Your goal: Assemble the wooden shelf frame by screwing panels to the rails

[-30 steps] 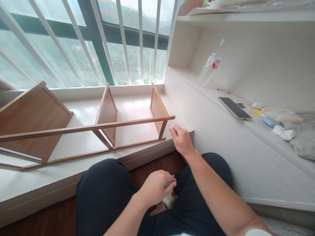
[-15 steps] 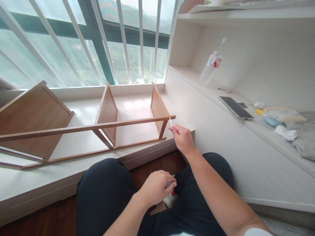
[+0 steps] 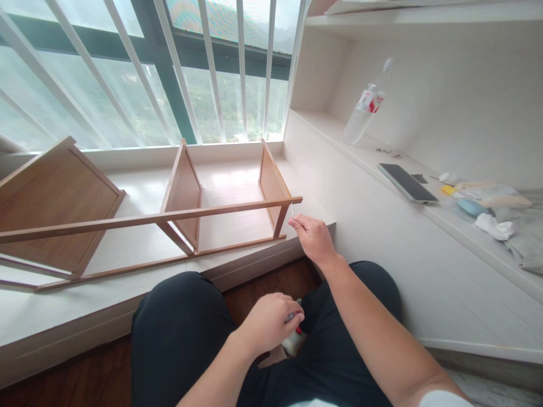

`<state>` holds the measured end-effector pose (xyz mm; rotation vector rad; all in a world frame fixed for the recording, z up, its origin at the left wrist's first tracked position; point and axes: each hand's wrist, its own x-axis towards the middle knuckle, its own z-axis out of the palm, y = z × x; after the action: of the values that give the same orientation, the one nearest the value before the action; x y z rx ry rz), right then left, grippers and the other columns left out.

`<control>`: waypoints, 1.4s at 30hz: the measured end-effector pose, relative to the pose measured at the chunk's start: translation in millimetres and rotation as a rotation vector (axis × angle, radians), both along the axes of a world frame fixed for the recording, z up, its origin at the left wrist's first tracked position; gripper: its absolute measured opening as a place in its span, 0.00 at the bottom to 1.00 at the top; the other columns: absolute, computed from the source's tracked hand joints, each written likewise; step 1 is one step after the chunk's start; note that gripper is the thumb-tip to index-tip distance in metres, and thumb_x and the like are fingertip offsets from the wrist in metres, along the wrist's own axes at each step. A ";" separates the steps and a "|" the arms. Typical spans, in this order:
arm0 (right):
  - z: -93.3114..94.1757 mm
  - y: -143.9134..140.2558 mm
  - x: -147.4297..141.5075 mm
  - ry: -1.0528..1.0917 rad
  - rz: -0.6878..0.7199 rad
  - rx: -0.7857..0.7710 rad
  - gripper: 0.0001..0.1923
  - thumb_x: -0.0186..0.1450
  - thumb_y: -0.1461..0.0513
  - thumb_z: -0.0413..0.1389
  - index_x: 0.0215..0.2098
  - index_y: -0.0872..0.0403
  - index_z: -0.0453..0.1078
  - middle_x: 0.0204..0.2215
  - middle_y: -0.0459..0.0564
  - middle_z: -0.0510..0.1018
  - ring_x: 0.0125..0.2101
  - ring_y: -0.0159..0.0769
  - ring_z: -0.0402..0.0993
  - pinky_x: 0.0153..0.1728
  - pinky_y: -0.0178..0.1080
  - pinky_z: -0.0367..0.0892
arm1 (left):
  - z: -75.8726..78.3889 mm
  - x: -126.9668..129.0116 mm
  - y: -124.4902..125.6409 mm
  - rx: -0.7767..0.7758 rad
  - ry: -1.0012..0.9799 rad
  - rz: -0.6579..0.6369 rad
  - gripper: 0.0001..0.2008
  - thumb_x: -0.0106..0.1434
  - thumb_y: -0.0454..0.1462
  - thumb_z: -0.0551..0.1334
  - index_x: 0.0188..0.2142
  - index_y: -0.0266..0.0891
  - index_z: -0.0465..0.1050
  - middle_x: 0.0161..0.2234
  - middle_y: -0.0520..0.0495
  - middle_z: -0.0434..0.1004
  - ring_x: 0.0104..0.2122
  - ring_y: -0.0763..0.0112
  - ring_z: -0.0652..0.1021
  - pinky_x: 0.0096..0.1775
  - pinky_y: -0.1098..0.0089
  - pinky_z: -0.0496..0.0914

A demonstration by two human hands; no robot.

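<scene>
White window ledge (image 3: 237, 186) carries a wooden frame (image 3: 186, 215) lying on its side, 2 upright panels joined by thin rails. Right hand (image 3: 313, 237) is pinched closed on a thin white stick (image 3: 292, 210), tip touching the frame's right rail end. Left hand (image 3: 271, 325), below the frame over the lap, is closed around a small tube (image 3: 292, 342) with a red part. Right of the frame, on the shelf: bottle (image 3: 363, 107), phone (image 3: 406, 182).

Risk, judged: the stick looks slender; pressing sideways could snap it, and an unwatched squeezed tube could leak onto the trousers.
</scene>
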<state>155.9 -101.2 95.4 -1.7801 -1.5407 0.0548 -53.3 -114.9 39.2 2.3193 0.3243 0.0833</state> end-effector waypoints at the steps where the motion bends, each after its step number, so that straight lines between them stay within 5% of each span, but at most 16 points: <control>1: 0.4 0.1 -0.3 -0.002 0.000 -0.005 0.21 0.76 0.52 0.49 0.27 0.51 0.63 0.23 0.44 0.69 0.26 0.34 0.62 0.32 0.35 0.56 | -0.6 -0.1 0.1 0.001 0.000 0.000 0.08 0.70 0.35 0.63 0.40 0.41 0.84 0.37 0.49 0.84 0.38 0.62 0.81 0.43 0.68 0.70; 12: 16.1 -3.8 6.5 -0.239 -0.072 -0.237 0.19 0.77 0.54 0.48 0.29 0.50 0.68 0.27 0.47 0.77 0.27 0.37 0.68 0.30 0.37 0.49 | 1.1 -0.6 -0.1 0.025 0.023 -0.012 0.09 0.71 0.36 0.63 0.40 0.42 0.84 0.37 0.48 0.84 0.38 0.61 0.81 0.43 0.67 0.71; 28: 84.9 -2.9 -0.6 -0.593 -0.133 -0.557 0.16 0.76 0.55 0.52 0.38 0.52 0.77 0.30 0.56 0.82 0.29 0.41 0.76 0.29 0.39 0.52 | -4.9 -0.4 -1.4 0.055 0.020 -0.033 0.09 0.72 0.37 0.63 0.40 0.42 0.84 0.38 0.48 0.85 0.39 0.60 0.81 0.45 0.66 0.71; 42: 95.4 6.1 7.3 -0.757 -0.078 -0.589 0.13 0.72 0.57 0.59 0.33 0.55 0.81 0.31 0.61 0.82 0.33 0.46 0.80 0.34 0.41 0.62 | -5.3 -1.0 0.4 0.045 0.035 -0.054 0.09 0.72 0.39 0.62 0.41 0.43 0.84 0.39 0.48 0.85 0.40 0.60 0.82 0.45 0.65 0.72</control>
<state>163.2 -95.1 190.8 -2.5054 -2.1257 -0.2594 -54.3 -114.5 33.9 2.3746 0.2799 0.0233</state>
